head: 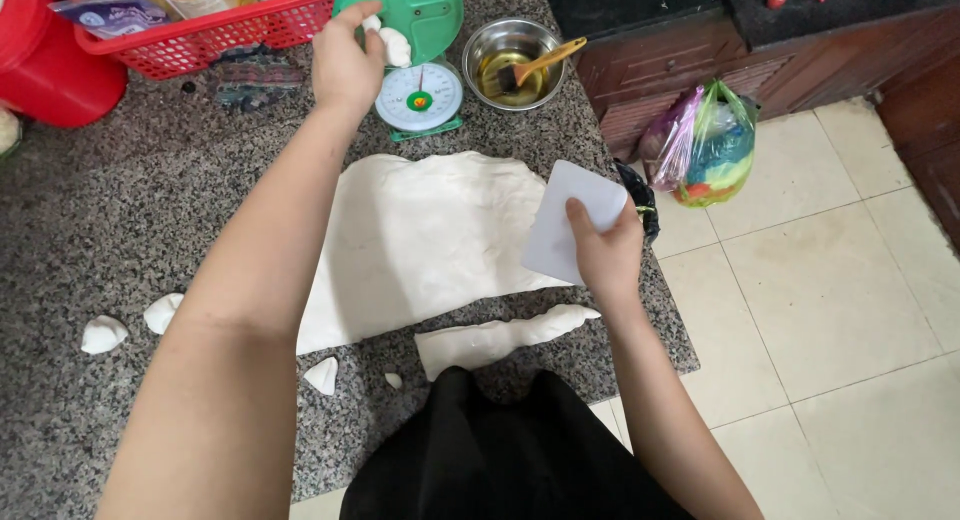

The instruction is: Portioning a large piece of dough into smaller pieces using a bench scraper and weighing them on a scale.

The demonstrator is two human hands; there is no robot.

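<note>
My left hand (345, 60) reaches to the green kitchen scale (418, 90) at the back of the granite counter (110, 230) and pinches a small white dough piece (393, 46) on the scale's pan. My right hand (605, 255) grips a white plastic dough scraper (570, 220) over the right edge of a large flat sheet of dough (430, 235). A cut strip of dough (495, 340) lies near the counter's front edge.
Small dough lumps (105, 332) lie at the front left, and scraps (322, 375) sit near the strip. A steel bowl with oil and a brush (515, 60) stands beside the scale. A red basket (200, 30), a red bucket (40, 65) and plastic bags on the floor (705, 145) are around.
</note>
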